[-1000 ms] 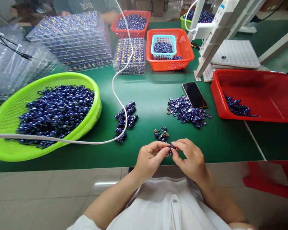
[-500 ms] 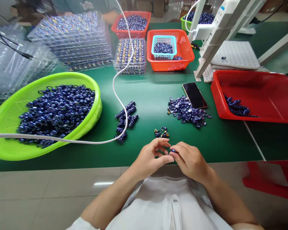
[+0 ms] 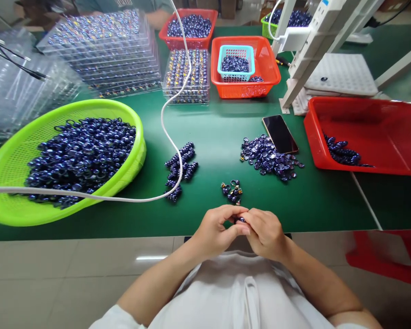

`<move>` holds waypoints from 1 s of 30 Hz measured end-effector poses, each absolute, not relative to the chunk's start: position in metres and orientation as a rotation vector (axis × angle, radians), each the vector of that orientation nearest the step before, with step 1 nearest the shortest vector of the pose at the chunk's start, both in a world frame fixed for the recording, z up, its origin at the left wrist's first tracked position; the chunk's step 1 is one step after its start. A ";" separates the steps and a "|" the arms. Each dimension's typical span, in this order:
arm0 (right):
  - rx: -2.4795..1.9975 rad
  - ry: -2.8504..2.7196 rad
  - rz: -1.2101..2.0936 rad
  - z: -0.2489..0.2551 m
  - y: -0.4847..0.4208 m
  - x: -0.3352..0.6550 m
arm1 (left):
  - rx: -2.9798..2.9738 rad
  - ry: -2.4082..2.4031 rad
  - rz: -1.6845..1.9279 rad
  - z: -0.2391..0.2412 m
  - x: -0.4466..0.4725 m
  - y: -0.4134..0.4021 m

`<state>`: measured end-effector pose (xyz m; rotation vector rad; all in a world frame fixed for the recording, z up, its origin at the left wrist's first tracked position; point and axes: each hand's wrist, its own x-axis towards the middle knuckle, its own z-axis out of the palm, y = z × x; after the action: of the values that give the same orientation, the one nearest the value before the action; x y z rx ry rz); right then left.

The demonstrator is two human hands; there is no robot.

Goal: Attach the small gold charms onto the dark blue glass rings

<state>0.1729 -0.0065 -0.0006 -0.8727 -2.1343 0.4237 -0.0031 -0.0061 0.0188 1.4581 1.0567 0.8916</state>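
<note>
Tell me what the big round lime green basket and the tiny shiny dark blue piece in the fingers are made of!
Big round lime green basket: probably plastic, semi-glossy; its wall is full of little holes.

Tiny dark blue piece in the fingers: maybe metal or coated plastic; its highlight shows a shiny finish.

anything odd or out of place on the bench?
Smartphone lies askew against the loose dark pieces, odd among parts. One lone dark piece sits on the white tray. No visible damage.
</note>
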 end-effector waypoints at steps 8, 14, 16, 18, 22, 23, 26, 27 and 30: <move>-0.882 -2.086 0.454 -0.009 -0.012 0.164 | 1.265 1.056 0.786 0.023 -0.010 -0.007; -0.911 -2.076 0.349 -0.002 -0.005 0.153 | 0.811 0.974 0.856 0.024 -0.022 -0.010; -0.890 -2.072 0.375 0.000 -0.001 0.147 | 0.714 0.972 0.870 0.027 -0.029 -0.010; -0.833 -2.080 0.436 0.002 0.001 0.140 | 0.675 0.992 0.865 0.030 -0.039 -0.009; -0.704 -2.130 0.512 0.009 0.004 0.124 | 0.677 1.025 0.893 0.038 -0.060 -0.011; -0.670 -2.134 0.512 0.012 0.005 0.119 | 0.694 1.036 0.910 0.041 -0.064 -0.012; -0.580 -2.137 0.536 0.021 0.006 0.108 | 0.786 1.088 0.954 0.049 -0.075 -0.017; -0.556 -2.151 0.550 0.024 0.007 0.105 | 0.837 1.128 0.969 0.052 -0.079 -0.018; -0.528 -2.194 0.585 0.027 0.008 0.103 | 1.006 1.431 1.115 0.065 -0.102 -0.017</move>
<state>0.1030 0.0085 0.0269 -0.5282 -2.1943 0.5848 -0.1020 -0.0168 0.0647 1.0063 1.4306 1.1147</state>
